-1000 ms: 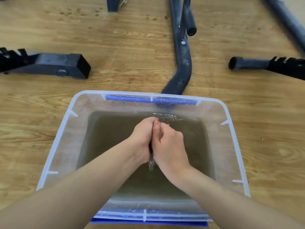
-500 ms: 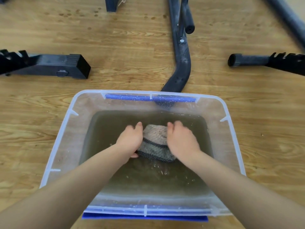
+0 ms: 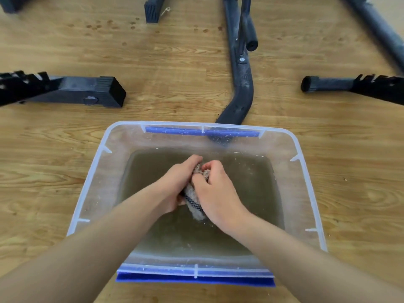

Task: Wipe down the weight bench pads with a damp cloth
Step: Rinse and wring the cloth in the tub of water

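- Cloth (image 3: pixel 196 209): grey with a dark edge, bunched between both hands over murky water (image 3: pixel 251 189) in the clear tub (image 3: pixel 91 178), near centre. Half a second ago it lay spread open.
- Left hand (image 3: pixel 178 182), right hand (image 3: pixel 217 193): both clenched round the cloth, pressed together.
- Judgement: wringing is likely under way; the pads are not yet wiped.
- Bench frame (image 3: pixel 242 84): on the far floor.
- Writing: none legible.

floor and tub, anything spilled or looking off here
Small dark round spots dot the wooden floor at the far side, like drips. The water in the clear tub looks murky brown, dirty for rinsing the cloth that the left hand and right hand grip.
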